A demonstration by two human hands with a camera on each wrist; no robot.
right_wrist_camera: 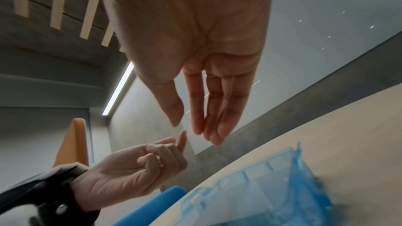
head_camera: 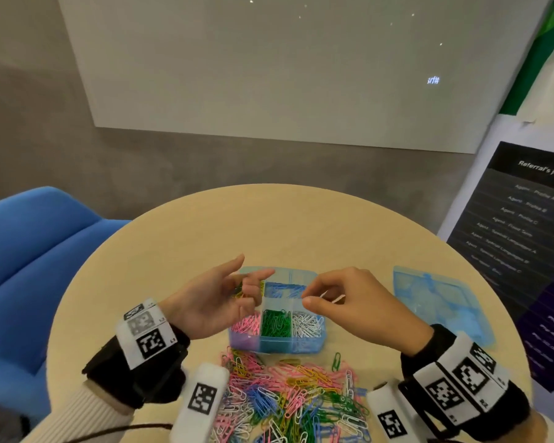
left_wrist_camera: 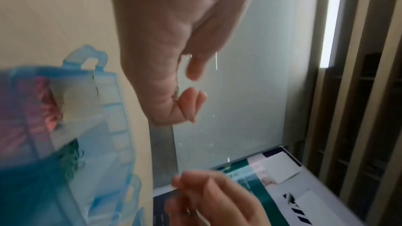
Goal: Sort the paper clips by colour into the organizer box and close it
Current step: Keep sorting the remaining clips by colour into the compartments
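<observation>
The clear blue organizer box [head_camera: 314, 345] stands open at mid-table, with yellow, blue, pink [head_camera: 247, 324], green [head_camera: 275, 322] and white [head_camera: 307, 324] clips in separate compartments. My right hand [head_camera: 307, 298] hovers over the box's right half and pinches a white paper clip [head_camera: 328, 297] between thumb and forefinger. Over the left half, my left hand [head_camera: 247, 282] is turned palm up, with forefinger and thumb stretched out. Its other fingers curl in on a thin clip [left_wrist_camera: 176, 91] against the palm. A mixed pile of clips [head_camera: 288, 398] lies in front of the box.
The box's loose blue lid [head_camera: 438, 302] lies flat to the right on the round wooden table [head_camera: 269, 225]. A blue sofa [head_camera: 29, 251] is at the left, and a dark printed banner [head_camera: 518, 251] stands at the right. A grey wall with a white board is behind.
</observation>
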